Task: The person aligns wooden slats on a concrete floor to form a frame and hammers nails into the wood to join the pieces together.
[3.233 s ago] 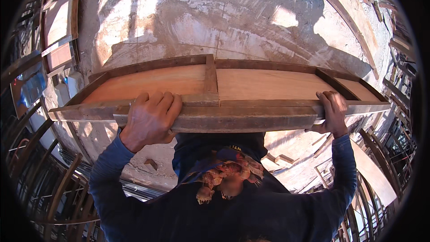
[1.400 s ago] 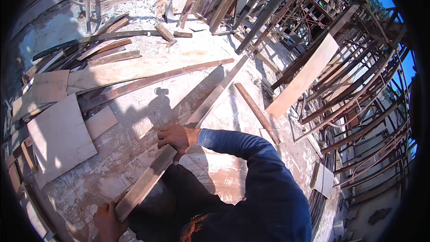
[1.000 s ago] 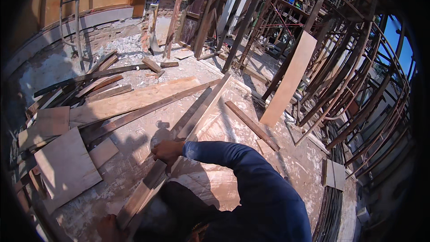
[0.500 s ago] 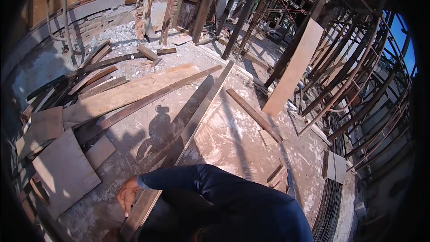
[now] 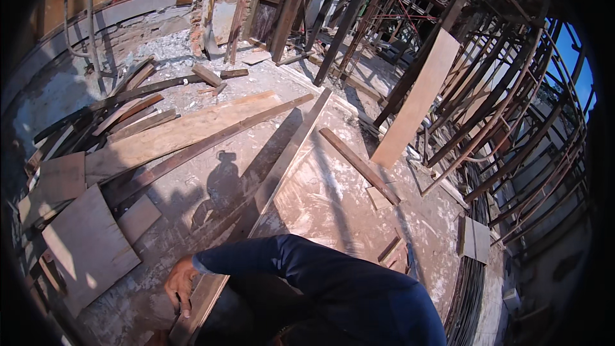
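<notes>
My right arm, in a dark blue sleeve, reaches across from the lower right. My right hand (image 5: 180,283) is at the near end of a long wooden plank (image 5: 285,160), fingers bent down over its left edge and one fingertip on the wood. The plank slants away from me toward the upper middle. At the bottom edge, in shadow, a small part of what looks like my left hand (image 5: 157,338) shows beside the plank's end; its fingers cannot be made out. My sleeve and its shadow hide what lies beneath.
Boards and beams (image 5: 186,131) lie piled on the left, with a square plywood sheet (image 5: 90,250) nearer. A loose beam (image 5: 360,165) lies right of the plank. A tall board (image 5: 416,99) leans by the scaffolding (image 5: 506,122). Long thin rods (image 5: 471,295) run along the right.
My right hand's fingers have shifted slightly onto the plank's edge and spread a little. The whole view has moved slightly; the plank and the boards lie as before.
</notes>
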A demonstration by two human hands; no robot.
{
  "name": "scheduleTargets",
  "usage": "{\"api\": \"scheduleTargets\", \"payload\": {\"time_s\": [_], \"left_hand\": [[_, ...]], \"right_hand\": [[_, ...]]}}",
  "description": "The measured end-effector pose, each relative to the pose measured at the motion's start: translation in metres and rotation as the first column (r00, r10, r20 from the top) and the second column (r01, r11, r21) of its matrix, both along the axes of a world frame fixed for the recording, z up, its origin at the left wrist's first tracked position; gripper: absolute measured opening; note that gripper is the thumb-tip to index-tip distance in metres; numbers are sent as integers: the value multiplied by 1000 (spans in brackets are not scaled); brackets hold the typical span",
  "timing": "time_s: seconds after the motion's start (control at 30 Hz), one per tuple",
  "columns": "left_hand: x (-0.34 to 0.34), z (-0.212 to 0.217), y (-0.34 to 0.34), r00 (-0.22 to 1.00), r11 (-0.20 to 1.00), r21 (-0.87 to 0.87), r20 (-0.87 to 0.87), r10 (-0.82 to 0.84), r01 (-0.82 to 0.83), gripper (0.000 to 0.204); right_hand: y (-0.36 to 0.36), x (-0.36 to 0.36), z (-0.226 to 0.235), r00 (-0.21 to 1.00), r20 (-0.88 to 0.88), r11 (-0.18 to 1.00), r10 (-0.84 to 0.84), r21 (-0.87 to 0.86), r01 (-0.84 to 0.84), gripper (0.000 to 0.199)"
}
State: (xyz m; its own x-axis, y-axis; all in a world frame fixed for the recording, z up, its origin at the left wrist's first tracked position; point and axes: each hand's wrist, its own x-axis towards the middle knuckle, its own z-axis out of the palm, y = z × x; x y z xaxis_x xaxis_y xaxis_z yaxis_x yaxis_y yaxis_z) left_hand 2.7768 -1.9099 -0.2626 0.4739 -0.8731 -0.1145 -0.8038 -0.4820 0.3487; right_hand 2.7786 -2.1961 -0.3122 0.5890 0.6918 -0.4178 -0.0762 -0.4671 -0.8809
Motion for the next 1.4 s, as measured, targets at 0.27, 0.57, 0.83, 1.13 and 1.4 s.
{"api": "scheduleTargets", "payload": {"time_s": [0.27, 0.57, 0.83, 1.13, 1.4], "left_hand": [[9, -17, -2, 991, 991, -54, 51, 123, -120, 45], [24, -9, 20, 991, 980, 158, 64, 113, -122, 49], [1, -12, 29, 986, 972, 181, 88, 139, -153, 48], [-34, -13, 27, 995, 990, 93, 9, 103, -103, 41], [-96, -20, 41, 988, 975, 170, -15, 151, -146, 39]], "right_hand": [[-43, 3, 44, 820, 571, 943, 46, -296, 154, 78], [-133, -118, 76, 598, 762, 723, 249, -557, 409, 74], [-99, -125, 43, 737, 627, 484, 253, -741, 465, 67], [-143, -146, 5, 736, 638, 658, 226, -657, 368, 72], [-133, -206, -7, 653, 727, 709, 213, -575, 409, 60]]}}
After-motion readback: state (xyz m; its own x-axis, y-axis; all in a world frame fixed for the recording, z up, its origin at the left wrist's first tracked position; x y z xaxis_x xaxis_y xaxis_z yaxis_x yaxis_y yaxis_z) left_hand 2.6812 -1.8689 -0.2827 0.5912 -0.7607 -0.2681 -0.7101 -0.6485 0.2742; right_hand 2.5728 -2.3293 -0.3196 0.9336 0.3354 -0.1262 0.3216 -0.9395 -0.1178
